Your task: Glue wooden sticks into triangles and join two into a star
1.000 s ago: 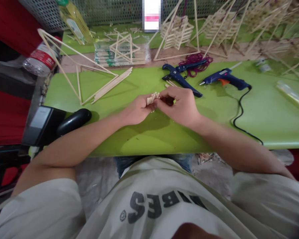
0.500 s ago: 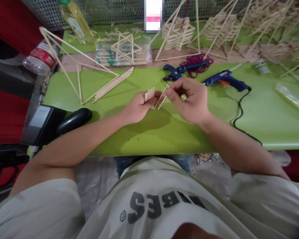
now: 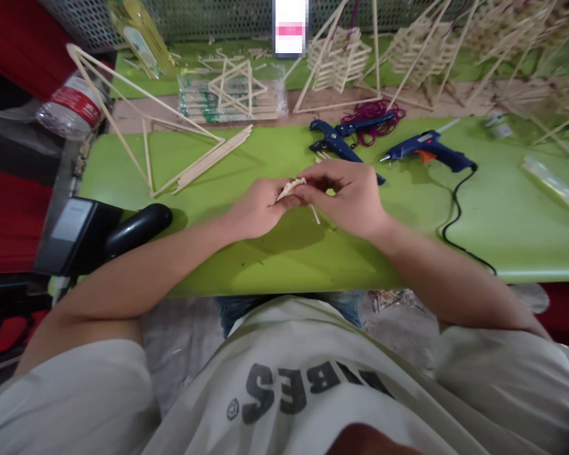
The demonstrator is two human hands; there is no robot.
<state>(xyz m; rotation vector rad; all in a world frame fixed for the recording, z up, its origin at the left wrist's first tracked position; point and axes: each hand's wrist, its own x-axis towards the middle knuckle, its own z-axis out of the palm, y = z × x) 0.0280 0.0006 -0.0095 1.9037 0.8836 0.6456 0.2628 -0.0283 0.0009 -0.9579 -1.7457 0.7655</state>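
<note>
My left hand point(image 3: 256, 207) is closed around a small bundle of short wooden sticks point(image 3: 289, 187), held just above the green table point(image 3: 265, 253). My right hand point(image 3: 348, 196) meets it from the right, with thumb and fingers pinched on the same bundle. One loose short stick point(image 3: 315, 215) lies on the table just under the hands. Both hands touch each other at the bundle, near the table's middle.
Blue cutting pliers point(image 3: 334, 142) and a blue glue gun point(image 3: 427, 150) with its black cord point(image 3: 455, 215) lie behind the hands. A stick triangle frame point(image 3: 142, 133) and long sticks point(image 3: 213, 158) lie at left. Black device point(image 3: 99, 234) at left edge. Stick models point(image 3: 336, 60) and bottles point(image 3: 73, 104) stand behind.
My right hand, which had pulled away to the right with a couple of sticks, has come back to the left hand and closed on the bundle. A stick now lies on the table.
</note>
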